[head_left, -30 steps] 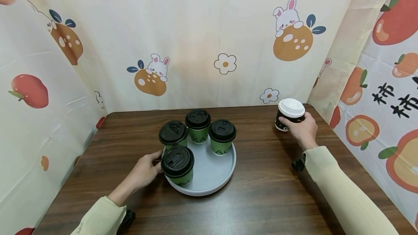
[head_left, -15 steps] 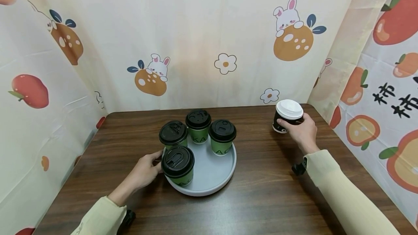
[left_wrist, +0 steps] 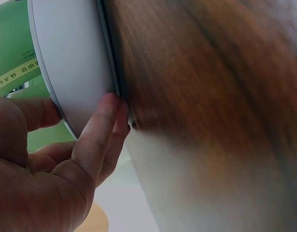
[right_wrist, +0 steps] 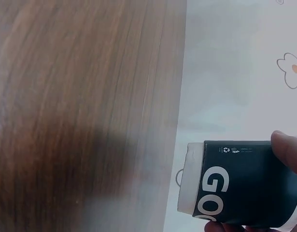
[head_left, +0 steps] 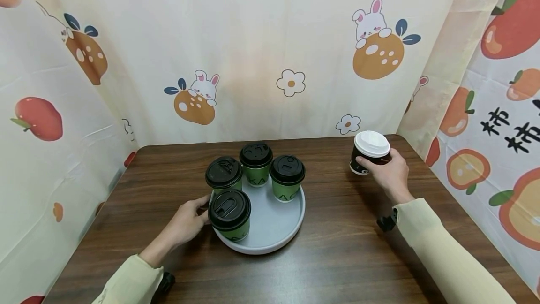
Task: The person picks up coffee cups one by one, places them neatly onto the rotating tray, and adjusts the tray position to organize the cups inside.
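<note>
Since a second ago I see the black paper cup (head_left: 366, 159) shifted a little leftward, toward the tray, and it now leans slightly with its base off the table; everything else sits as it did. The cup has a smooth dark wall with white lettering and a domed white plastic lid (head_left: 371, 143), and it is at the far right of the wooden table (head_left: 337, 257), well apart from the tray. My right hand (head_left: 390, 172) wraps its fingers and thumb around the cup's side from the right, the wrist bent and the pale yellow sleeve (head_left: 447, 252) running back toward the near right corner. The right wrist view shows a fingertip (right_wrist: 288, 150) pressed on the black wall. The round grey tray (head_left: 278, 229) has a low upright rim and a matte, smooth face; four green paper cups with black ridged lids stand on it, one near-left cup (head_left: 229, 215) and three farther back (head_left: 256, 163). My left hand (head_left: 185, 224) rests on the table at the tray's left edge, fingers nearly straight and laid along the rim; in the left wrist view the fingertips (left_wrist: 107, 121) touch the rim's outer wall without curling round it. The table is dark brown with a streaked wood grain, and a printed fabric backdrop (head_left: 270, 50) hangs creased behind it.
</note>
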`<state>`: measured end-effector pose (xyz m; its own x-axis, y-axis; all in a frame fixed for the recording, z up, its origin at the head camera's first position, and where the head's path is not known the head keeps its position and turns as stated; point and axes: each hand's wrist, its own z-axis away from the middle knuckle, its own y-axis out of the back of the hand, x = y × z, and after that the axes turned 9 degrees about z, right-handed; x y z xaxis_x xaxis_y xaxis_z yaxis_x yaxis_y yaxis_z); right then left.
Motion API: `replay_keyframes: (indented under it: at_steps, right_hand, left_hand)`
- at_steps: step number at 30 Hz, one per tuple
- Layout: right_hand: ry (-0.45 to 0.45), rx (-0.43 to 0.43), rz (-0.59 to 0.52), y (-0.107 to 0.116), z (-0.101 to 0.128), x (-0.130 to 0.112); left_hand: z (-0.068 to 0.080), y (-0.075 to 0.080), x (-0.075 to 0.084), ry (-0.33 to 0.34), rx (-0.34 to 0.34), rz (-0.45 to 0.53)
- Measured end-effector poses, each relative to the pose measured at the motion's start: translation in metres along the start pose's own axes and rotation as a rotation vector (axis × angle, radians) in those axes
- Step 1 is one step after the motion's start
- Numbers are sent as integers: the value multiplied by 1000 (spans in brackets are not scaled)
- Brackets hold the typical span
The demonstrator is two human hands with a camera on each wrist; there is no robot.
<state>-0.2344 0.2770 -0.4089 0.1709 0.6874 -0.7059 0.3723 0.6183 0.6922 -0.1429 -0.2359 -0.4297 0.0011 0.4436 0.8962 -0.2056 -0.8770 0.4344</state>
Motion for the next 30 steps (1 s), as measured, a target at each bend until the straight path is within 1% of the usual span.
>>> replay_keyframes:
  at_steps: [12, 19, 28, 30]
  right_hand:
    - [51, -24, 2, 2, 12, -5]
    - [74, -18, 15, 1, 17, -7]
    - [96, -8, 19, 1, 24, -9]
    - [95, -6, 13, 1, 26, -10]
  left_hand:
    - [0, 1, 2, 7, -3, 0]
    - [0, 0, 2, 7, -1, 1]
    - [0, 0, 2, 3, 6, -23]
    - [0, 0, 2, -5, 3, -19]
